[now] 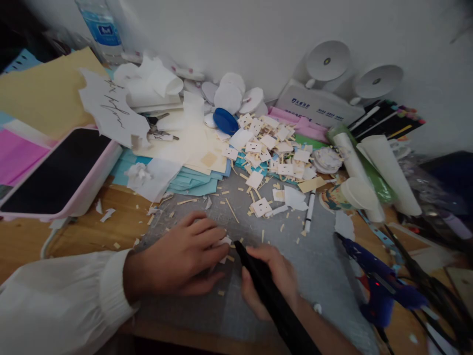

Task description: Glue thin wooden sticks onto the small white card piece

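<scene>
To the left of my left hand (181,256), past the sleeve, lies one smartphone (59,172) with a dark screen, and farther off beyond it stands one water bottle (103,32). My left hand is lowered to the grey mat (321,281), fingers close together and bent over one small white paper piece (223,240); I cannot tell whether I pinch it or only press it. The piece is mostly hidden under those fingertips, just left of my right hand (271,281), which is closed around one black pen-shaped tool (264,286), its tip near the paper. Ahead of both hands are one blue oval disc (225,121) and a heap of white paper cards (254,147), some with drawn faces, too overlapped to count. Beyond my right hand lies one white marker (310,212); farther off, two round white discs (328,60) are by the wall. Right of that hand I have one blue glue gun (384,281), then one pair of black scissors (439,296).
</scene>
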### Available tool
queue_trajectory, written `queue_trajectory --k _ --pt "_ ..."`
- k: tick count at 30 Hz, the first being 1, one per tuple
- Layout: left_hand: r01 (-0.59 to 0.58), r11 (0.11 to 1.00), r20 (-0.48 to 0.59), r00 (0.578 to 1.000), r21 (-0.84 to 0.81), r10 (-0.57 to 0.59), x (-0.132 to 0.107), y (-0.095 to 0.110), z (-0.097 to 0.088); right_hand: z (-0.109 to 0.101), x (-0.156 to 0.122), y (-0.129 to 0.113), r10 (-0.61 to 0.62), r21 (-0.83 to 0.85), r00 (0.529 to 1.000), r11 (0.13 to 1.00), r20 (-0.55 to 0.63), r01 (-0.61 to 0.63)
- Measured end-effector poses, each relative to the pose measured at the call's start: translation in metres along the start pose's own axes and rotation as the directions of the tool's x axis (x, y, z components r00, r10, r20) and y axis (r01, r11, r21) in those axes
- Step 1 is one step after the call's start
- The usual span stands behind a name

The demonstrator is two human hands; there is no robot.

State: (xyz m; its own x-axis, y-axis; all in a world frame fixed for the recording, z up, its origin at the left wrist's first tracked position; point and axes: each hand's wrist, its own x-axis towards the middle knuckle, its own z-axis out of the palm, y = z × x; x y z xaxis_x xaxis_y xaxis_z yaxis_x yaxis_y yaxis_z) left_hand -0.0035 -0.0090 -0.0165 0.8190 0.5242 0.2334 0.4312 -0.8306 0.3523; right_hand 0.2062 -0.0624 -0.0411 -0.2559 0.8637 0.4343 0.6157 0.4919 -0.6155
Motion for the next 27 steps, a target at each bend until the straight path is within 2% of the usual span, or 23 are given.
queue_trajectory --k 7,13,16,27 --pt "0.009 1.0 0.115 0.993 -0.026 -0.006 0.001 -0.002 0.0005 -0.0027 -0.0009 -0.0019 -0.057 -0.05 0.997 0.997 -0.054 0.055" --pt "0.05 0.998 -0.008 0.999 -0.032 -0.05 -0.0003 -0.0034 0.0019 -0.0065 0.0013 -0.0024 -0.05 -0.033 0.996 0.998 -0.079 0.048" --pt "0.02 1.0 -0.014 1.0 0.003 -0.02 -0.0006 -0.0038 0.0038 -0.0063 0.001 -0.0019 -0.069 -0.029 0.992 0.997 -0.107 0.067" --pt "-0.005 0.997 0.096 0.995 0.078 -0.002 0.0014 -0.0001 0.0051 0.0 0.0027 0.0003 -0.104 -0.116 0.994 0.988 0.018 0.106"
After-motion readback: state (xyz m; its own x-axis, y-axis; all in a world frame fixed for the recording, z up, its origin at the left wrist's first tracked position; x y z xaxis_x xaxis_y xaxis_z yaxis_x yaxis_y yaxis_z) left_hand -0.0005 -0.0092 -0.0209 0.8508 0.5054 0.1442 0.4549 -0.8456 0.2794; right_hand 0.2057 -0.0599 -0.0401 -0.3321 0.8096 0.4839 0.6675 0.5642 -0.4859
